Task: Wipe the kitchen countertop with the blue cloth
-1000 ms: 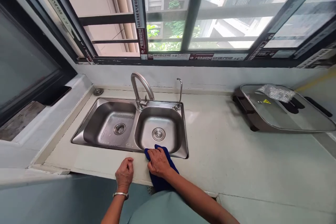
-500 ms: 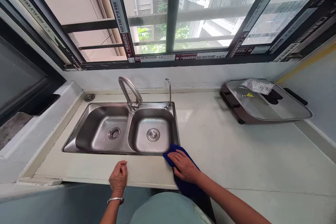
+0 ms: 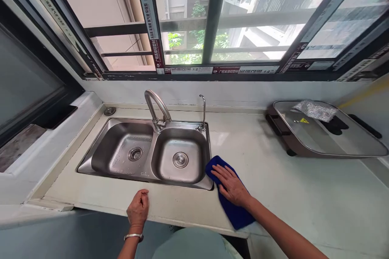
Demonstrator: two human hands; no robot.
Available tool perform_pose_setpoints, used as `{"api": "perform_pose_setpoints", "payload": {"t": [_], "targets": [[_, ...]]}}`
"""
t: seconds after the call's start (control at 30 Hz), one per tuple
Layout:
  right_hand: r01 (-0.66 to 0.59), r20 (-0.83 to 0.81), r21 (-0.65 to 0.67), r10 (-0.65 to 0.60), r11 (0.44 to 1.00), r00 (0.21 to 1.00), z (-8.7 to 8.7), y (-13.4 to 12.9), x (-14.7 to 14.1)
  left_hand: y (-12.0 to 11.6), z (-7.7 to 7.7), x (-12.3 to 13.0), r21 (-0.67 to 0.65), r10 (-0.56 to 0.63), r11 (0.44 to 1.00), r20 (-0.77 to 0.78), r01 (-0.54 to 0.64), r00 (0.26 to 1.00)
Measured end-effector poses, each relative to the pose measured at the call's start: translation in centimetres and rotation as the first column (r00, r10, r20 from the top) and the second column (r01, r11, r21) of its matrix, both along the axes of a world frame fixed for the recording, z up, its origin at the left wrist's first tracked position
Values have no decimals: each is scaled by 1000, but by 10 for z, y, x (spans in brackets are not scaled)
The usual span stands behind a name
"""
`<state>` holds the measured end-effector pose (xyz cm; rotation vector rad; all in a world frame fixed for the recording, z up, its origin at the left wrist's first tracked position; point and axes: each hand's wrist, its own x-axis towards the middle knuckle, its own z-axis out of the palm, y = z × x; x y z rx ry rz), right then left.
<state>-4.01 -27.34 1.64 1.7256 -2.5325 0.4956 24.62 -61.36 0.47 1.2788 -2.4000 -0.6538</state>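
Note:
A dark blue cloth [image 3: 238, 213] lies on the pale countertop [image 3: 291, 194], just right of the front right corner of the double steel sink [image 3: 106, 173]. My right hand [image 3: 232, 186] rests flat on the cloth, its fingers spread over the upper part. My left hand [image 3: 138, 207] is closed, with its wrist wearing a silver bracelet [image 3: 133, 235], near the counter's front edge and below the sink. Nothing shows inside the closed fingers. Both basins are bare, with water drops in the left one.
A curved faucet [image 3: 158, 103] and a thin small tap [image 3: 204, 109] rise behind the sink. An electric pan [image 3: 328, 129] with a glass lid stands at the right back. A round metal cap [image 3: 110, 111] sits left of the faucet, below the window frame [image 3: 188, 76].
My right hand and the cloth have moved right and slightly up, off the sink's rim onto the counter. More of the cloth lies on the counter. The view has shifted slightly.

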Motion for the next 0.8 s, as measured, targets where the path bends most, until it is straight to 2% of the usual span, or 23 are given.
{"api": "perform_pose_setpoints", "payload": {"t": [0.17, 0.3, 0.43, 0.53, 0.7, 0.8], "targets": [[171, -80, -33, -173, 985, 982, -10, -23, -45, -1, -1, 2, -12, -8, 1000, -29, 7, 1000], [339, -121, -90, -348, 937, 930, -15, -47, -75, 1, 4, 1, -41, -41, 998, -68, 39, 997], [419, -153, -112, -432, 901, 889, -19, -58, -80, 3, 8, 1, -55, -55, 997, -59, 52, 997], [385, -184, -111, -400, 916, 898, -21, -50, -54, 4, 7, 2, -48, -52, 998, -62, 49, 997], [240, -196, -92, -254, 966, 947, -20, -26, 31, 8, 6, 5, -3, -51, 999, -103, 51, 993], [143, -173, -83, -156, 986, 973, -20, -22, 78, 9, 7, 5, 32, -62, 997, -143, 67, 988]]}}
